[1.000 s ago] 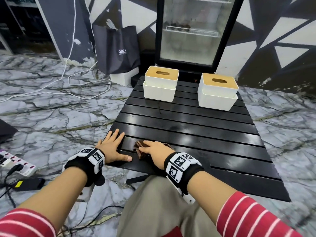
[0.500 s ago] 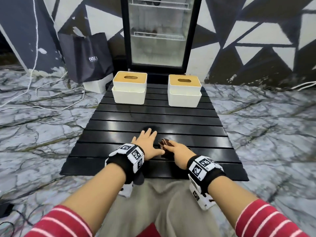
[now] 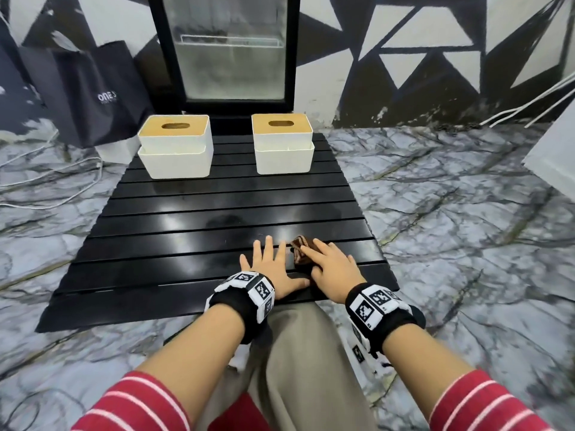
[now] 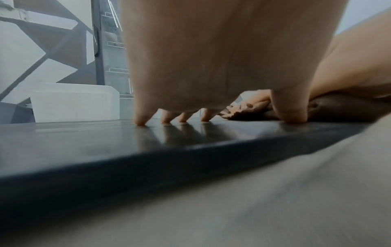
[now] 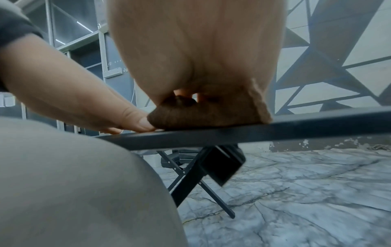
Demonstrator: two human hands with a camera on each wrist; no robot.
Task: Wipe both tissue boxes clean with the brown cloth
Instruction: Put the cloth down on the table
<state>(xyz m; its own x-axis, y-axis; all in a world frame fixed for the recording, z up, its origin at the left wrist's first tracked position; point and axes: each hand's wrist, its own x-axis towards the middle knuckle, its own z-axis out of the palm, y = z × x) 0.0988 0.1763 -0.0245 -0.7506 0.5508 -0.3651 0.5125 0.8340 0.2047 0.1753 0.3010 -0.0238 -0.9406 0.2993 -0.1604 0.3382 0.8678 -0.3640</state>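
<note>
Two tissue boxes before black fridge.

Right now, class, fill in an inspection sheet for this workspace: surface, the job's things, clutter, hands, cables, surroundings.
Surface: glossy black slatted folding table, on crossed legs.
Job's things: two white tissue boxes with wooden lids, left box and right box, at the far edge, apart; crumpled brown cloth near the front edge.
Clutter: nothing seen on the table.
Hands: left hand spread on its fingertips, thumb against the cloth; right hand rests on the cloth.
Cables: white cables on the floor at left; more along the right wall.
Surroundings: marble-patterned floor, glass-door fridge, black paper bag, triangle-patterned wall.
</note>
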